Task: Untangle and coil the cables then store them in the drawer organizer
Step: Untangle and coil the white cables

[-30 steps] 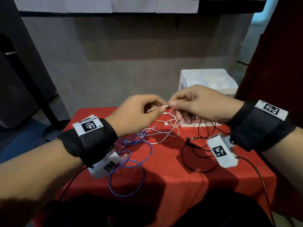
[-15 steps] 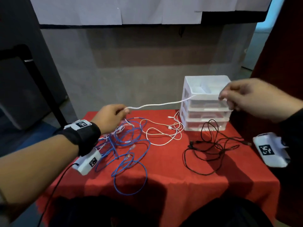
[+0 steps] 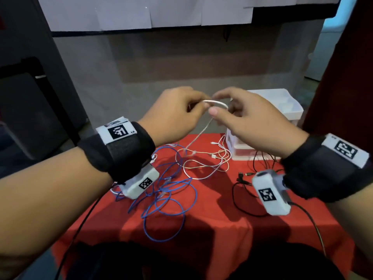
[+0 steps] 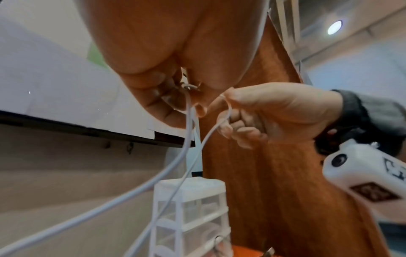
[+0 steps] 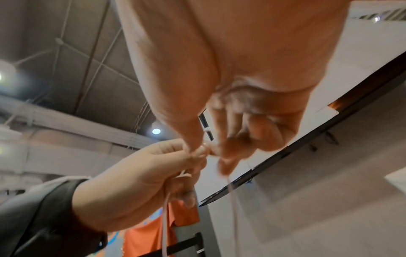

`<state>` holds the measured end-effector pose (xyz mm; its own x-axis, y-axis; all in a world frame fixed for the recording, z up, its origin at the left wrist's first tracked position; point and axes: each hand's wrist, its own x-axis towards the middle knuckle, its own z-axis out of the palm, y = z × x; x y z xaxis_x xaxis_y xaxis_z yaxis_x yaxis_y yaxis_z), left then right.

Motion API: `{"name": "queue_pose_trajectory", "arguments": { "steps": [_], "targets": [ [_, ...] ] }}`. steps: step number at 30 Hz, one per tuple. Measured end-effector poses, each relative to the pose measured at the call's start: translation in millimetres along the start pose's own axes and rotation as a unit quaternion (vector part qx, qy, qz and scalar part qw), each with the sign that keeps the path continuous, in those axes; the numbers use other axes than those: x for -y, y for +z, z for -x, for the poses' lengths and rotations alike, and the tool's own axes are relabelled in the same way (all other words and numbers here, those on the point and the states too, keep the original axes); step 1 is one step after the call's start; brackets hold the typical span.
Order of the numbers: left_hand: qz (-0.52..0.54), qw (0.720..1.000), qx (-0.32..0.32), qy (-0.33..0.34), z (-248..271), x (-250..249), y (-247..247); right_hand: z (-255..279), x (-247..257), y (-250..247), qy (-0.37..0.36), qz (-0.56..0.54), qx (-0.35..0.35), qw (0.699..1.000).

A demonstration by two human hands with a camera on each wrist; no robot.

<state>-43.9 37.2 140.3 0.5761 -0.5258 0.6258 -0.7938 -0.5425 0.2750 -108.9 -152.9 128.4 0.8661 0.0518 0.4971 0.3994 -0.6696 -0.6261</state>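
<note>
Dim room with a grey wall

The counter (image 3: 201,209) is draped in red cloth; white paper sheets (image 3: 141,13) are hung along the wall (image 3: 161,63) above, and round ceiling lights (image 4: 334,27) are seen overhead.

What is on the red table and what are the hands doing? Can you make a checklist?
Surface: table under a red cloth.
Job's things: white cable, partly lifted, the rest loose on the cloth; blue cable, tangled at left; black cable, loose at right; white organizer at the back right.
Clutter: nothing seen.
Hands: left hand and right hand are raised close together, each pinching the white cable, with a small loop between them.
Cables: none is in the organizer; a dark wire runs from each wrist camera.
Surroundings: grey wall with white paper sheets; dark chair at left.
</note>
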Motion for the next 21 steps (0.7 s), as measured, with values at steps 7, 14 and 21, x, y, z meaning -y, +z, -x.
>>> {"name": "queue_pose_trajectory", "arguments": {
  "steps": [7,14,21],
  "targets": [
    [0.075,0.991,0.089,-0.064,31.1,29.9,3.2,-8.7,-15.3,-24.7,0.096,-0.114,-0.001,0.989],
    [-0.068,0.973,0.166,-0.148,57.4,95.1,2.6,-3.6,-35.4,-32.1,0.16,-0.154,-0.046,0.974],
    [-0.115,0.96,0.001,-0.254,46.1,147.7,-31.5,-0.8,-40.9,-18.4,0.154,-0.089,-0.026,0.984]
  ]
}}
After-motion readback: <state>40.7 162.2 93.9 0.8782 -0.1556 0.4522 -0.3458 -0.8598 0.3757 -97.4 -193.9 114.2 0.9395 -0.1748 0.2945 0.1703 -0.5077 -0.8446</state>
